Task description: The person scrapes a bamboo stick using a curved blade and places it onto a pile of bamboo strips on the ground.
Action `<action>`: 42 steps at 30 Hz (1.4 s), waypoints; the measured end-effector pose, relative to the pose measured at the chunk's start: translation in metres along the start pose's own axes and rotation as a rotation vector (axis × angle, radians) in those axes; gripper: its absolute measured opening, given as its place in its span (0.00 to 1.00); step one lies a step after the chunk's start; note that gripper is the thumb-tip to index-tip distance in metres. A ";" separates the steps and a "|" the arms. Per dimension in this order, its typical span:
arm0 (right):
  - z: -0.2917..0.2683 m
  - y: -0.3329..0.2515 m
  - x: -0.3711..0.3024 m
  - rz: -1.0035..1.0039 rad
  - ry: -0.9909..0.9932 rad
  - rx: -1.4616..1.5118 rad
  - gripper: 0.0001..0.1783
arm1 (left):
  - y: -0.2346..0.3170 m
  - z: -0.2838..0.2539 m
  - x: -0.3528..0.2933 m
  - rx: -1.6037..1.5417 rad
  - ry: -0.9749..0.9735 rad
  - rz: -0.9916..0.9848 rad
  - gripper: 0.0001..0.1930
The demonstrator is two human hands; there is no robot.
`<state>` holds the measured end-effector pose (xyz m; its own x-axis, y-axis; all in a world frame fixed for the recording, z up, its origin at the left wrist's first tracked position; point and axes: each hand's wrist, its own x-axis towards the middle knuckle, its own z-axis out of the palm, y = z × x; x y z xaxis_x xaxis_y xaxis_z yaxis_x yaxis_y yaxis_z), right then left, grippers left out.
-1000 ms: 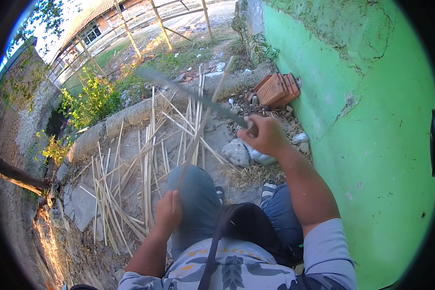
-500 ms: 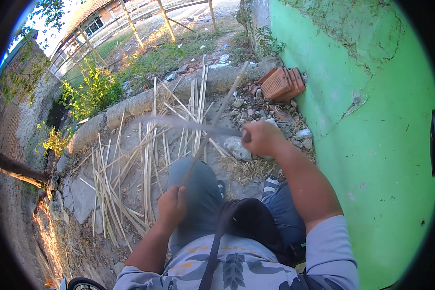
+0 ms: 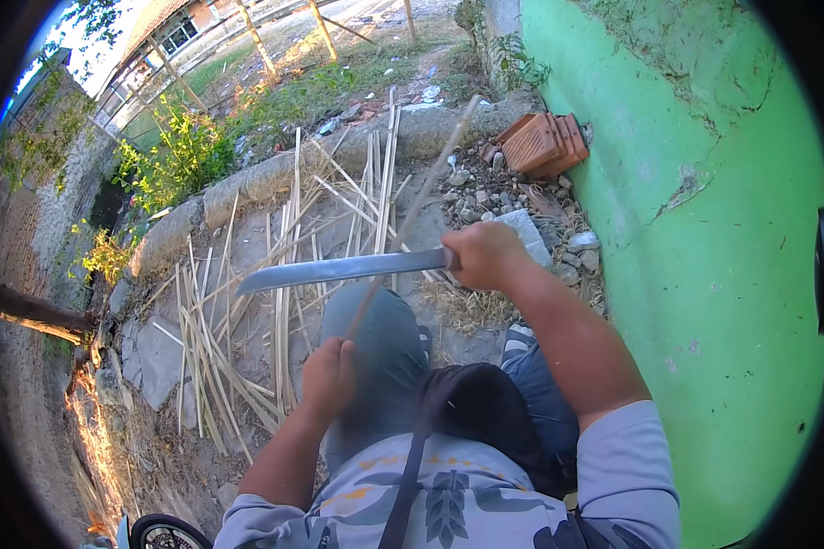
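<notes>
My right hand [image 3: 487, 256] is closed round the handle of a machete [image 3: 339, 270]. Its long grey blade points left, its tip over the ground beyond my left knee. A long thin stick [image 3: 430, 178], perhaps a bamboo strip, has its near end in my closed left hand [image 3: 328, 375]. From there it slants away to the upper right, and the blade crosses it about midway. Whether blade and stick touch, I cannot tell. Many pale split strips [image 3: 215, 357] lie scattered on the ground ahead and to the left.
A green wall [image 3: 705, 302] rises close on my right. Reddish roof tiles [image 3: 545, 146] lean by it, above rubble and a flat stone [image 3: 526, 233]. A low concrete kerb [image 3: 247, 197] curves across ahead. Part of a wheel [image 3: 165, 532] shows at lower left.
The machete's tip has swung down toward me, and the blade, blurred before, is now sharp. My right hand has shifted slightly left. The left hand still grips the stick in nearly the same place.
</notes>
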<state>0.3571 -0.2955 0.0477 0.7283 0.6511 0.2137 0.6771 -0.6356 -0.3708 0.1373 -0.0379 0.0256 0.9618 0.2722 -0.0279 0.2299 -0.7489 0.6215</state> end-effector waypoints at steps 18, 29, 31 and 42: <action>-0.016 0.041 -0.008 0.181 0.105 0.157 0.09 | 0.013 -0.011 -0.001 -0.073 -0.096 0.049 0.16; -0.023 0.052 -0.015 0.110 0.139 0.051 0.07 | 0.024 0.002 0.002 -0.104 -0.089 0.055 0.17; -0.025 0.048 -0.016 0.139 0.166 0.077 0.06 | 0.023 0.003 0.003 -0.104 -0.093 0.054 0.17; -0.021 0.056 -0.012 0.119 0.142 0.042 0.07 | 0.022 0.007 0.004 -0.028 -0.108 0.086 0.19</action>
<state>0.3885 -0.3479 0.0427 0.8126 0.5051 0.2908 0.5824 -0.6849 -0.4379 0.1469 -0.0577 0.0342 0.9885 0.1402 -0.0564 0.1432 -0.7493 0.6466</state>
